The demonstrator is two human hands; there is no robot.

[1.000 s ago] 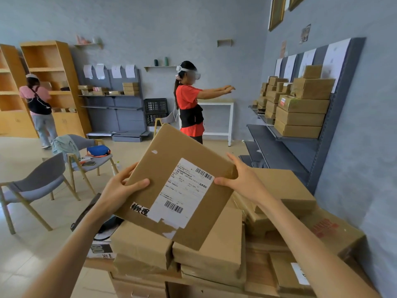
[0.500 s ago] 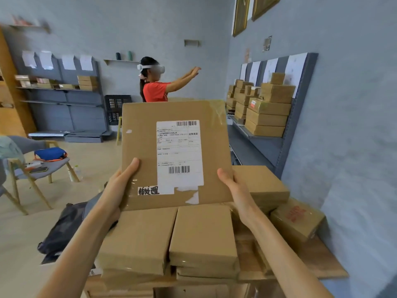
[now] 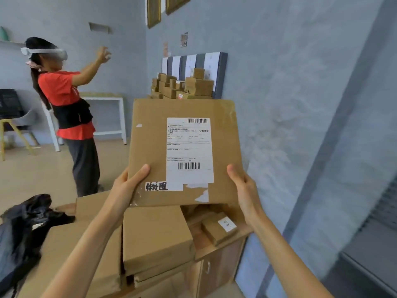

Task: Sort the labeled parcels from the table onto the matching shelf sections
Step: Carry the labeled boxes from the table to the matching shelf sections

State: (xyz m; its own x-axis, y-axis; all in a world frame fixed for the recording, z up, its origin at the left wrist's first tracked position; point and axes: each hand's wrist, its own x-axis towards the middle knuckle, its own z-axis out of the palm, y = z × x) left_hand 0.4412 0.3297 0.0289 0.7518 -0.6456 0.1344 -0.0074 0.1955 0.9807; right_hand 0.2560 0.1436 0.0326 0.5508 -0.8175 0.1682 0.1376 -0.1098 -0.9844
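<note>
— Where is the parcel (image 3: 184, 151)?

— We hold it upright above the worktop (image 3: 227, 244), its label (image 3: 190, 153) facing us. Our left hand (image 3: 126, 188) grips its lower left edge, thumb on the front; our right hand (image 3: 245, 190) grips the lower right edge.

— And below?

— More boxes (image 3: 156, 237) lie stacked on the worktop; a shelf (image 3: 219, 76) with parcels stands behind.

Stacked boxes (image 3: 156, 237) below, wall (image 3: 300, 104) hard right, open floor (image 3: 32, 173) left

wooden table (image 3: 223, 247), stacked parcels (image 3: 156, 237), black bag (image 3: 23, 231)
</note>
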